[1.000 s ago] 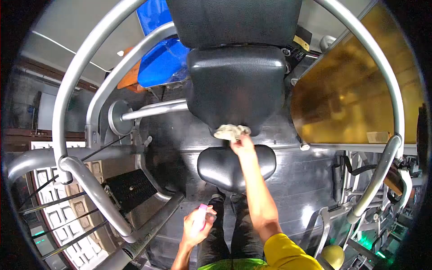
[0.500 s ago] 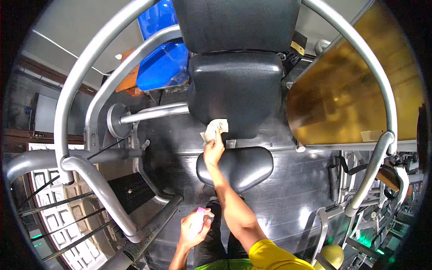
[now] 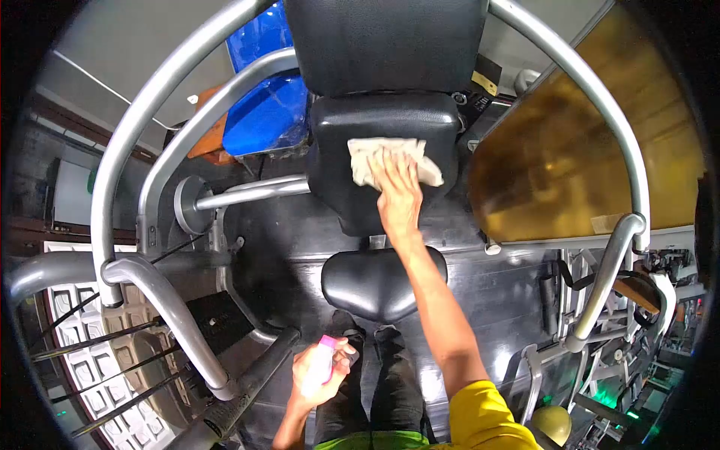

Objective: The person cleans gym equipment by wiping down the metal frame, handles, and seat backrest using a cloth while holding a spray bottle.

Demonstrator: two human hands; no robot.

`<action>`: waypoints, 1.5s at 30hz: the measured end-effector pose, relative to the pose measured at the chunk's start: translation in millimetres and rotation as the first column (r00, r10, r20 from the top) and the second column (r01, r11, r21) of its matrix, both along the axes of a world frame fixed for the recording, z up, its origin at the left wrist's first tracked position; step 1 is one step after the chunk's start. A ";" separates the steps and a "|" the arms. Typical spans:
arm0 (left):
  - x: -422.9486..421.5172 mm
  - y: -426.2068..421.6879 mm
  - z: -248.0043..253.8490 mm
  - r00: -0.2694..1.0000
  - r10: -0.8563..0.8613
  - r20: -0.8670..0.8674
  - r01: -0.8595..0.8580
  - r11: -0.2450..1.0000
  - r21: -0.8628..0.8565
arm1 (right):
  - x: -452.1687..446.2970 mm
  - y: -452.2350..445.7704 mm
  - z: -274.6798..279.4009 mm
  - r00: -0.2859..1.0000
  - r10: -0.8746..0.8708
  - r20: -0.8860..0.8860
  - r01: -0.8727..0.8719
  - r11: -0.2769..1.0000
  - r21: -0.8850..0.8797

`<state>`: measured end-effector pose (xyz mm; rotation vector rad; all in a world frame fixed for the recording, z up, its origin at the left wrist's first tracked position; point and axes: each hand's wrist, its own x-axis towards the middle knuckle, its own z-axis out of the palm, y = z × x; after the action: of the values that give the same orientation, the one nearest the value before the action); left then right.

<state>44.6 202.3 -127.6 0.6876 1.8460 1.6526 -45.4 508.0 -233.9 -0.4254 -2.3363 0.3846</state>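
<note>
My right hand (image 3: 398, 196) lies flat with its fingers spread on a cream cloth (image 3: 365, 156), pressing it against the black padded seat (image 3: 337, 124). The cloth is spread out near the middle of the seat. Low in the view, my left hand (image 3: 319, 377) is wrapped round a white bottle (image 3: 318, 367) with a pink cap, held away from the seat. A smaller black pad (image 3: 360, 285) is between my feet and the seat.
Curved silver bars (image 3: 112, 172) frame both sides. A blue chair (image 3: 266, 116) stands at the upper left, and a brown-gold panel (image 3: 577, 165) at the right. Gym equipment and a yellow ball (image 3: 553, 424) are at the lower right.
My right hand has moved from the seat's front edge up to its middle, and the cloth is now spread flatter under opened fingers. My left hand still holds the bottle.
</note>
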 end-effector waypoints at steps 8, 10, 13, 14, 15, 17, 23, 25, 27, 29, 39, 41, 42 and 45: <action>-8.5 2.5 12.4 0.991 -0.082 -0.101 0.078 0.996 -0.035 | 79.0 -56.4 -93.9 0.886 0.109 0.451 0.101 0.904 -0.415; -7.7 -1.4 9.0 0.991 -0.069 -0.112 0.068 0.998 -0.014 | 104.0 -69.4 -127.8 0.856 0.167 0.489 0.280 0.645 -0.711; -4.1 -9.8 8.4 0.996 -0.051 -0.069 0.051 0.999 -0.003 | 111.6 -76.0 -149.8 0.997 -0.033 0.074 0.080 0.498 -0.863; -2.0 -11.0 9.2 1.000 -0.008 0.028 0.009 1.000 -0.028 | 101.6 -74.8 -122.2 0.997 -0.081 0.007 0.045 0.475 -0.879; -0.8 -12.2 9.4 0.992 0.037 0.123 -0.031 0.998 -0.055 | 83.5 -70.3 -78.1 0.990 -0.130 -0.057 0.008 0.454 -0.891; -0.4 -14.6 1.8 0.995 0.033 0.096 -0.028 0.999 -0.045 | 46.1 -51.4 -11.5 0.950 -0.059 -0.307 -0.132 0.815 -0.564; -5.5 -9.7 -0.5 0.999 0.028 0.032 -0.026 0.999 -0.040 | -66.7 -26.4 59.5 0.987 0.144 -0.071 -0.140 0.988 0.066; -8.2 -9.5 2.2 0.999 0.030 0.025 -0.028 0.999 -0.045 | -63.7 -30.0 27.4 0.990 0.131 -0.061 -0.120 0.980 0.158; -10.6 -9.2 3.8 0.999 0.031 0.018 -0.029 0.997 -0.070 | -37.8 -37.4 -1.5 0.977 0.188 0.097 -0.202 0.966 0.162; -12.9 -8.5 0.8 1.000 0.023 0.006 -0.023 0.998 -0.056 | -8.1 -43.3 -44.2 0.955 0.218 0.203 -0.246 0.961 0.124; -15.0 -19.8 -7.4 0.985 0.075 0.156 -0.050 0.986 -0.160 | 145.8 -2.4 -160.4 0.690 0.251 0.679 0.403 0.646 -0.648; -12.9 -19.3 -11.4 0.988 0.059 0.139 -0.037 0.987 -0.158 | 137.9 -1.4 -103.7 0.703 0.305 0.643 0.416 0.557 -0.718; -10.4 -18.4 -15.0 0.990 0.053 0.133 -0.037 0.992 -0.123 | 134.6 -1.0 -96.7 0.886 0.279 0.369 0.162 0.560 -0.813; -7.1 -9.5 -15.9 0.992 0.034 0.121 -0.022 0.995 -0.099 | 92.4 8.7 -16.4 0.957 0.260 -0.127 -0.288 0.804 -0.520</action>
<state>37.5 192.8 -143.5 0.5092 1.8423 1.5744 46.9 516.7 -250.3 -0.3243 -2.2170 1.1947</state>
